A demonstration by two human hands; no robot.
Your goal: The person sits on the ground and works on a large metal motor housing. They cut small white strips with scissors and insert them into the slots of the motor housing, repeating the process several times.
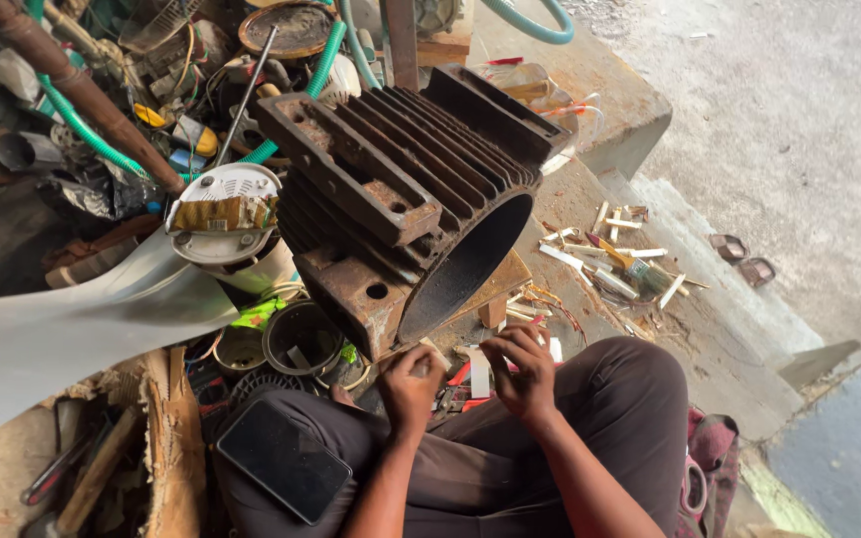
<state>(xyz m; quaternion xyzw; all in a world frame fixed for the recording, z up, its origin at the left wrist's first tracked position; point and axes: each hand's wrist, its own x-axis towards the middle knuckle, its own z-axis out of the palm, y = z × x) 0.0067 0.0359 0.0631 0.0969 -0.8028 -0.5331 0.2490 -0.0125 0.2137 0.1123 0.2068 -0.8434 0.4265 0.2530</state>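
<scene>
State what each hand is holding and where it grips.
Left hand pinches a small pale strip by its end. Whether the right hand holds anything cannot be told.

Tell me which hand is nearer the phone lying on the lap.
Left. The left hand sits just right of and above the phone, over the left thigh. The right hand is farther right, beyond the left hand, below the motor housing.

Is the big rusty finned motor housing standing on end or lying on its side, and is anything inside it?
Lying on its side: the motor housing shows its round open end facing the person, and the visible bore is dark and empty.
</scene>
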